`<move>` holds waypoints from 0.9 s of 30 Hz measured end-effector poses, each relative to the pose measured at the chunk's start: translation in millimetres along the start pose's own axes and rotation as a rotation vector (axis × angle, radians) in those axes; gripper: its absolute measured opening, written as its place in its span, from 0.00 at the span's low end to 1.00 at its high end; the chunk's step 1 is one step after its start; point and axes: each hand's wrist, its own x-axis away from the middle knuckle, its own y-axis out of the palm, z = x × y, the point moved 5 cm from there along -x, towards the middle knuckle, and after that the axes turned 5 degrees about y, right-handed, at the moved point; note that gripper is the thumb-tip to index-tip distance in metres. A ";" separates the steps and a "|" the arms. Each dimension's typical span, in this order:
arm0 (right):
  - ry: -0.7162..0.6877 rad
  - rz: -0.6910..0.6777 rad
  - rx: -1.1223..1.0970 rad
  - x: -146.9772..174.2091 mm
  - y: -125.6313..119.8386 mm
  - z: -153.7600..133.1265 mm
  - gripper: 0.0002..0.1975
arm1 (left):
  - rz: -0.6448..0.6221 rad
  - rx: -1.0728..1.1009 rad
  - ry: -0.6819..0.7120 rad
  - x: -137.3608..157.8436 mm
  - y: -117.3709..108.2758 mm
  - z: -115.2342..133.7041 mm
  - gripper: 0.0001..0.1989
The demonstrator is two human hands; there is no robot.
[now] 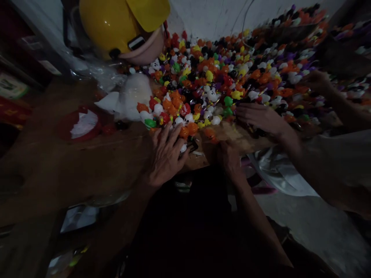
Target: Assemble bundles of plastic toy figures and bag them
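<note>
A large heap of small plastic toy figures (220, 73) in orange, white, black, purple, yellow and green covers the wooden table (87, 162). My left hand (166, 154) lies flat at the heap's near edge, fingers spread over a few orange and white pieces (185, 133). My right hand (230, 156) sits at the table's front edge, in shadow, next to an orange piece (209, 134); whether it holds anything is hidden.
Another person's hand (257, 116) reaches into the heap from the right, with a second arm (327, 87) behind it. A yellow hard hat (121, 23) sits at the back left. Clear plastic bags (133, 94) and a red lid (81, 125) lie left of the heap.
</note>
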 end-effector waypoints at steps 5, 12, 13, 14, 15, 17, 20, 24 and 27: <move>-0.070 -0.082 -0.130 2.9 -9.7 -1.4 0.12 | -0.011 0.004 -0.011 0.1 -0.7 -0.2 0.11; -0.082 0.020 -0.620 12.5 5.5 -32.3 0.17 | 0.010 0.013 -0.009 1.7 0.0 -4.9 0.13; -0.067 0.002 -0.690 12.2 14.5 -37.5 0.18 | 0.018 0.016 -0.010 2.0 0.3 -5.2 0.13; -0.051 -0.024 -0.762 11.6 23.9 -42.6 0.18 | 0.029 0.019 -0.008 2.3 0.5 -5.1 0.14; -0.043 -0.054 -0.828 10.9 32.6 -47.4 0.18 | 0.040 0.020 -0.005 2.5 0.8 -4.9 0.13; -0.070 -0.086 -0.914 10.1 44.5 -56.6 0.19 | 0.066 0.023 -0.003 2.7 1.3 -4.1 0.13; -0.149 -0.086 -0.929 10.3 47.5 -66.0 0.19 | 0.093 0.039 -0.021 2.4 1.7 -3.9 0.12; -0.174 -0.051 -0.817 10.7 40.5 -68.0 0.13 | 0.070 0.066 -0.042 1.4 1.8 -4.5 0.08; -0.226 0.000 -0.752 12.2 36.0 -69.9 0.13 | 0.068 0.075 -0.042 1.6 0.6 -4.9 0.07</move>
